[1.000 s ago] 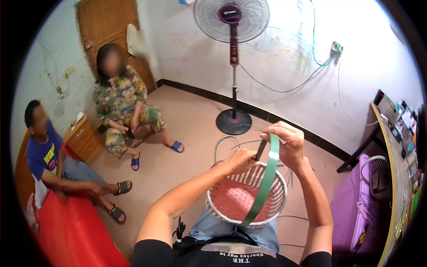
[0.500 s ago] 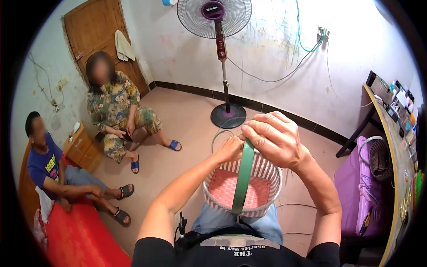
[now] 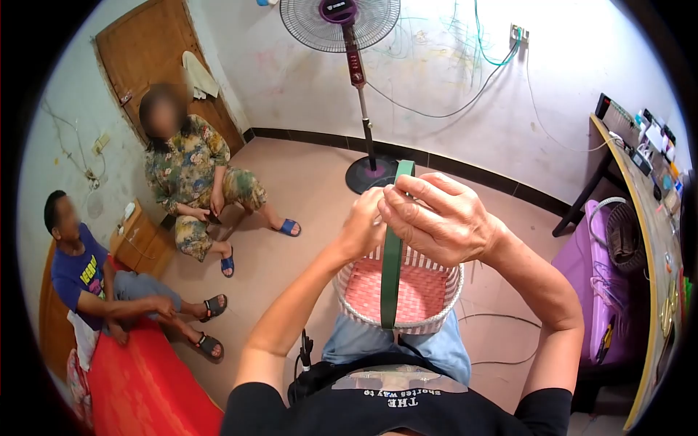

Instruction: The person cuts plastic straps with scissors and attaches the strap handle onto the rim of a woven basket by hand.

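Note:
A woven basket point(image 3: 429, 291) with pink and white sides and a pink bottom rests over my lap. Its flat green handle point(image 3: 391, 280) arches up toward me. My right hand point(image 3: 443, 218) is closed on the upper part of this handle, thumb and fingers pinched together. On the handle's left side, my left hand point(image 3: 362, 227) is closed with its fingers curled against it. The left fingertips are partly hidden behind the handle and my right hand, so any thin strip between them cannot be made out.
A standing fan point(image 3: 371, 174) is ahead by the wall. Two people sit at the left, one beside a red-covered bed point(image 3: 138, 378). To the right are a purple bin point(image 3: 582, 283) and a cluttered table point(image 3: 632, 182). Thin dark strands point(image 3: 502, 361) lie on the floor.
Both hands have come lower and nearer to me, and the handle's top now shows above them. My left hand has turned more upright. The view has shifted slightly.

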`<control>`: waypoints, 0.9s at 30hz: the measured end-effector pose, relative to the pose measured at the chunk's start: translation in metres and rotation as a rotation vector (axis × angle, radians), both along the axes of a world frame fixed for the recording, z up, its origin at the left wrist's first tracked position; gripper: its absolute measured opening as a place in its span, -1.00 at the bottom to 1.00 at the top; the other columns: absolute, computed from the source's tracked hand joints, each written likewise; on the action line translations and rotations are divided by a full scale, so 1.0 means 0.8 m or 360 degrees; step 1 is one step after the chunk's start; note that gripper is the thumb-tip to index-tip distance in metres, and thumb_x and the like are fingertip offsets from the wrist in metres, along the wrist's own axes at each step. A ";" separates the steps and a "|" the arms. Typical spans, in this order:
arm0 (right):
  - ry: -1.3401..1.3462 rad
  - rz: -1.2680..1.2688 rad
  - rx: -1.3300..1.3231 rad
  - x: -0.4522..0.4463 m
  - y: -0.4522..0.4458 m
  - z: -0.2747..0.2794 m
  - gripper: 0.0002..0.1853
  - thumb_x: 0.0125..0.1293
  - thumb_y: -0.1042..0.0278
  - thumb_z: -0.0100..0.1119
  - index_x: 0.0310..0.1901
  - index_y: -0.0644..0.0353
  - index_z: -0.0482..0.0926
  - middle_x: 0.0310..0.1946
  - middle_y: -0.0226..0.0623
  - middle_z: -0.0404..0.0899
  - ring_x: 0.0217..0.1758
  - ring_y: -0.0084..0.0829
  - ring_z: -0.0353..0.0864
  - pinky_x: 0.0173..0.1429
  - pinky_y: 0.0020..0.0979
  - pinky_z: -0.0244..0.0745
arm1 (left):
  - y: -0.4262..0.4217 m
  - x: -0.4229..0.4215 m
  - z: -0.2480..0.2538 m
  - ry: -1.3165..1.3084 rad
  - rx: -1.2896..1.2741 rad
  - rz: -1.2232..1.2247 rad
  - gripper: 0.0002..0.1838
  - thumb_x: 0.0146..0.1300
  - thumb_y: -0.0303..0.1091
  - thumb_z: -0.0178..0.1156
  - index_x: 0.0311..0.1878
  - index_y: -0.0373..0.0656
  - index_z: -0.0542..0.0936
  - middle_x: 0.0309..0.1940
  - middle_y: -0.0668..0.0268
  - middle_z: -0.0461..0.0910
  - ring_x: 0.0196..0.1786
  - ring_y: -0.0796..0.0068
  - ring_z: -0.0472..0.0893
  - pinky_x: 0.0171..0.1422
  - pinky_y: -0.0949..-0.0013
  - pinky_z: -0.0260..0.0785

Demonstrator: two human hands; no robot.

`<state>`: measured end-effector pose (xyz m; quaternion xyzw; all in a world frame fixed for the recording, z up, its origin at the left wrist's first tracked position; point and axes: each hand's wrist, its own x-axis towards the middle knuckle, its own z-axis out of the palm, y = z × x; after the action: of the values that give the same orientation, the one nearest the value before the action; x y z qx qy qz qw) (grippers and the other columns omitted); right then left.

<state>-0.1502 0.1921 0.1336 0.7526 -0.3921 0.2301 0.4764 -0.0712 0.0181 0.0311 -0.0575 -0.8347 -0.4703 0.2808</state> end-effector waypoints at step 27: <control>-0.0608 -0.0282 -0.0306 0.025 0.022 -0.026 -0.62 -0.09 0.62 0.41 -0.13 0.31 0.65 -0.06 -0.06 0.64 -0.05 -0.06 0.62 -0.01 -0.18 0.57 | 0.104 0.174 -0.044 -0.0240 0.0713 -0.0476 -0.76 0.46 -0.35 0.09 -0.25 -0.31 0.62 -0.44 0.32 0.63 -0.32 0.62 0.57 -0.18 0.47 0.41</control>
<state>-0.1302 0.2093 0.1128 0.6091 -0.5159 0.3619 0.4815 0.0678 0.1016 -0.0037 -0.0813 -0.7106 -0.6823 0.1510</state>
